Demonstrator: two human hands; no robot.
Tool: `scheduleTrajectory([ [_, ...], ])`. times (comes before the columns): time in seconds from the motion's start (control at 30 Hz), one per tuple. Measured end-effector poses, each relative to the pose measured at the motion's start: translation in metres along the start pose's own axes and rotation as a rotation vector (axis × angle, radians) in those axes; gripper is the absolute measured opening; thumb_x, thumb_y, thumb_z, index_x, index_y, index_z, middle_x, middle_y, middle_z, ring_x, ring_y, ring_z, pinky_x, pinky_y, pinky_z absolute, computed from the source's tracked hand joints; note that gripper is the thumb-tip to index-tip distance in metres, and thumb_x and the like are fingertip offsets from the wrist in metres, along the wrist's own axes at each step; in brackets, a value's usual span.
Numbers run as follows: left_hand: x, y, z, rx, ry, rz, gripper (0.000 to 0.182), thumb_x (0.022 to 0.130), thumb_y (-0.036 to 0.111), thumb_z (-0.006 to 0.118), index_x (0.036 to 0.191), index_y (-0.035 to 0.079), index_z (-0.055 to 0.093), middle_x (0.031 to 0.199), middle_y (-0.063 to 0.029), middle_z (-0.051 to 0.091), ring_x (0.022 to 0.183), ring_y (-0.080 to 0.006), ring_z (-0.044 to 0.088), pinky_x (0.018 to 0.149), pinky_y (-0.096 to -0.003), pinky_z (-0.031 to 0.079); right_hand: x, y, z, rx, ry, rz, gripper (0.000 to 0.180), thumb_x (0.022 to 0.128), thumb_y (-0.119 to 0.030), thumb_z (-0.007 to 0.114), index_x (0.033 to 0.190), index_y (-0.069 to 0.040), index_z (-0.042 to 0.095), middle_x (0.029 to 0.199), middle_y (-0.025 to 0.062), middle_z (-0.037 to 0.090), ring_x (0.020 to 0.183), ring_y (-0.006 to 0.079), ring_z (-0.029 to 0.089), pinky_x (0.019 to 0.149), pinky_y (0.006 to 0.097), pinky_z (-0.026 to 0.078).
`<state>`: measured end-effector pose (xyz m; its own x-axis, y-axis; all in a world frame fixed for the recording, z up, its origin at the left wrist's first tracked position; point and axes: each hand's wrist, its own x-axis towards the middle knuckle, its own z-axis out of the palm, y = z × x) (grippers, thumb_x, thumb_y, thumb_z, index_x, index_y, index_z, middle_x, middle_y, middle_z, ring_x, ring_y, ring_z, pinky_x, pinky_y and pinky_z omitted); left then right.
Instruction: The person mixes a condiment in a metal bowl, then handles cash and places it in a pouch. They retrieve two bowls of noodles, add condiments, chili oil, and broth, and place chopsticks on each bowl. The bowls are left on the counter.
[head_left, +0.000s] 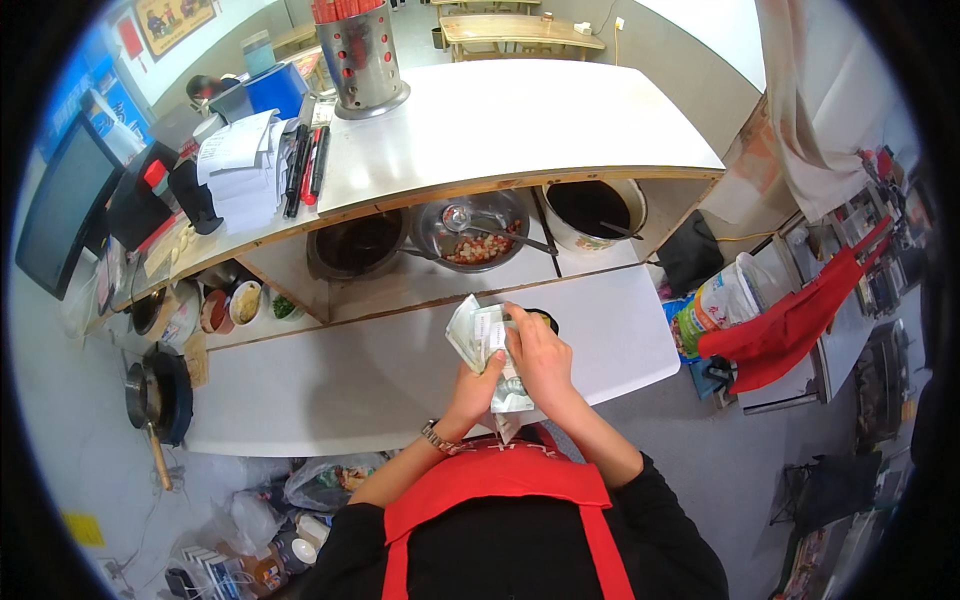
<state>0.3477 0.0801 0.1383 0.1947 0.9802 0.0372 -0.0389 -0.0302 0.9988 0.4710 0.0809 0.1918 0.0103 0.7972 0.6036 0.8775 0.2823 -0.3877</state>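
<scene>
A fanned bundle of greenish paper banknotes (512, 397) is held in front of the red apron, above the white counter. My left hand (474, 394), with a metal watch on the wrist, pinches the notes with the thumb on top. On their right side, my right hand (541, 360) has its fingers bent over the upper part of the bundle and grips it too. Some notes fold out to the upper left, and one hangs low near the apron. Behind my right hand shows part of a dark round thing with yellow in it (553, 321), mostly hidden.
Under the raised shelf (510, 112) stand a steel bowl (431, 225) with a ladle and chopped food, a pot of dark liquid (589, 210) and another dark pot (356, 244). Pans (161, 397) hang at the left. A red cloth (787, 322) drapes at the right.
</scene>
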Motion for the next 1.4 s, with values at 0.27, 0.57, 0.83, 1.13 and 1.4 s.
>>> scheduleTrajectory([
  [0.27, 0.000, 0.008, -0.004, 0.223, 0.043, 0.164, 0.035, 0.100, 0.021, 0.036, 0.123, -0.002, 0.050, 0.110, -0.0118, 0.060, 0.097, -0.0153, 0.060, 0.079, -0.0278, 0.048, -0.004, 0.006, -0.009, 0.046, -0.197, 0.048, 0.047, 0.079, -0.009, 0.059, 0.125, -0.015, 0.050, 0.086, 0.0073, 0.057, 0.071, 0.0253, 0.060, 0.056, 0.0365, 0.051],
  [0.57, -0.002, 0.009, -0.015, -0.356, -0.264, -0.111, 0.041, 0.099, 0.026, 0.044, 0.130, -0.001, 0.044, 0.113, -0.0110, 0.057, 0.092, -0.0171, 0.062, 0.079, -0.0308, 0.051, -0.021, 0.003, -0.001, 1.381, -0.378, 0.660, 0.044, 0.102, -0.023, 0.033, 0.142, -0.009, 0.023, 0.099, 0.0080, 0.053, 0.076, 0.0130, 0.057, 0.058, 0.0210, 0.048],
  [0.83, -0.033, 0.043, -0.030, -0.596, -0.546, -0.576, 0.046, 0.093, 0.023, 0.054, 0.130, -0.001, 0.041, 0.110, -0.0193, 0.062, 0.100, -0.0278, 0.063, 0.086, -0.0383, 0.052, -0.015, 0.007, -0.017, 1.191, -0.438, 0.545, 0.057, 0.097, -0.020, 0.047, 0.145, -0.006, 0.019, 0.122, 0.0124, 0.051, 0.110, 0.0198, 0.050, 0.091, 0.0324, 0.042],
  [1.13, -0.025, 0.026, -0.029, -0.242, -0.755, -0.598, 0.042, 0.089, 0.020, 0.063, 0.125, 0.004, 0.049, 0.111, -0.0053, 0.059, 0.104, -0.0144, 0.055, 0.090, -0.0296, 0.045, 0.016, 0.006, -0.029, 1.079, -0.528, 0.253, 0.037, 0.094, -0.022, 0.053, 0.127, -0.005, 0.050, 0.108, 0.0116, 0.062, 0.104, 0.0196, 0.058, 0.085, 0.0309, 0.047],
  [1.4, -0.005, 0.016, -0.031, -0.159, -0.647, -0.409, 0.036, 0.092, 0.017, 0.058, 0.124, 0.003, 0.049, 0.113, -0.0041, 0.057, 0.104, -0.0131, 0.054, 0.088, -0.0302, 0.046, 0.036, 0.013, -0.040, 0.655, -0.645, 0.005, 0.037, 0.082, -0.024, 0.066, 0.113, -0.007, 0.056, 0.105, 0.0121, 0.060, 0.096, 0.0306, 0.057, 0.085, 0.0383, 0.045],
])
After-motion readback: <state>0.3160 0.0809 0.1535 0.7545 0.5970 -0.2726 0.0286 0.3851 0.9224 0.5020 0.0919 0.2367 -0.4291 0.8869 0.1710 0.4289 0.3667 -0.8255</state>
